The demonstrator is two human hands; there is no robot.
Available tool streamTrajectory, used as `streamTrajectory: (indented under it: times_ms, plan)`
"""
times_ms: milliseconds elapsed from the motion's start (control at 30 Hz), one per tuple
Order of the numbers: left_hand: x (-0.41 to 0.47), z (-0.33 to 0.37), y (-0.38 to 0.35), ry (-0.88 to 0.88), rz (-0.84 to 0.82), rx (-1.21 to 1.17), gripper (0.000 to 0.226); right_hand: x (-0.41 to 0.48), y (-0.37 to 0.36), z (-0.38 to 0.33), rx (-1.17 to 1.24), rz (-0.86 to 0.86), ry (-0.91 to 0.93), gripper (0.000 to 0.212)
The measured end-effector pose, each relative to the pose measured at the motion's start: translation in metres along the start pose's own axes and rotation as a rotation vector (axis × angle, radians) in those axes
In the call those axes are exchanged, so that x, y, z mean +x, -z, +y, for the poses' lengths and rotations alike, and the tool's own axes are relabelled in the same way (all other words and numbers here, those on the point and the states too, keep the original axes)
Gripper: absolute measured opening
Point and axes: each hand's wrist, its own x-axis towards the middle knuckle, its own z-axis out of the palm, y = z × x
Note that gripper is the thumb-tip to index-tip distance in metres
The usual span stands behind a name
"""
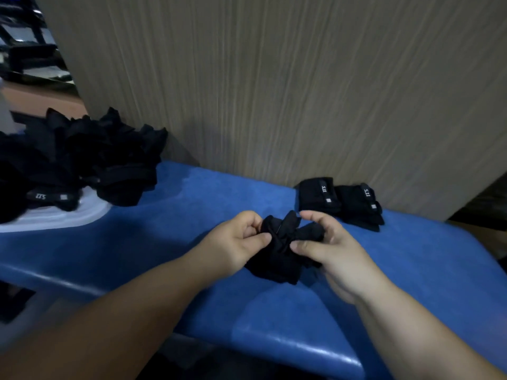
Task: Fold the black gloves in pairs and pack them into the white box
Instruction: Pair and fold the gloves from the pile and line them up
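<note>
The black gloves (279,250) sit bunched between both hands, just above the blue padded surface (192,215), with their near end touching or almost touching it. The bundle's long axis runs roughly away from the person. Its thicker folded end points back toward the wrists, and the loose crumpled tips stick up at the far end, between the two sets of fingertips. The cloth is dark and slightly blurred, so I cannot tell whether this is one glove or a pair.

The left hand (233,242) grips the left side of the bundle, its thumb pressed flat against the fabric and its fingers curled in above it. The right hand (329,248) pinches the right side between thumb and forefinger, with the other fingers bent loosely round the back of the cloth. The two thumbs nearly meet across the middle of the gloves.

Beyond the right hand's fingertips, two folded pairs (318,194) (359,204) lie side by side and touching, their white-lettered straps facing up, close against the wood-grain panel (274,78). Well to the left of the left hand, and farther off, a loose pile of black gloves (82,154) is heaped. Part of it rests on a white rim (63,215) at the edge of the blue surface.
</note>
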Motion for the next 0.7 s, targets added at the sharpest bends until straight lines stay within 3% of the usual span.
streamTrajectory:
  times_ms: [133, 267, 400, 567, 700]
  plan:
    - [0.0, 0.006, -0.003, -0.011, -0.109, -0.045, 0.003, 0.006, 0.009, 0.0, 0.032, 0.024, -0.038, 0.046]
    - [0.004, 0.006, -0.001, 0.013, -0.183, -0.084, 0.034, 0.012, 0.016, 0.0, 0.119, 0.073, -0.033, 0.043]
    - [0.011, -0.001, 0.0, 0.045, -0.108, -0.152, 0.039, 0.016, 0.021, -0.002, 0.175, 0.14, -0.008, 0.038]
    - [0.019, -0.006, 0.004, 0.047, -0.039, -0.097, 0.028, 0.012, 0.03, 0.001, -0.474, 0.277, 0.283, 0.035]
    - [0.021, -0.008, 0.004, 0.045, -0.047, -0.099, 0.027, 0.01, 0.029, 0.004, -0.645, 0.112, 0.349, 0.023]
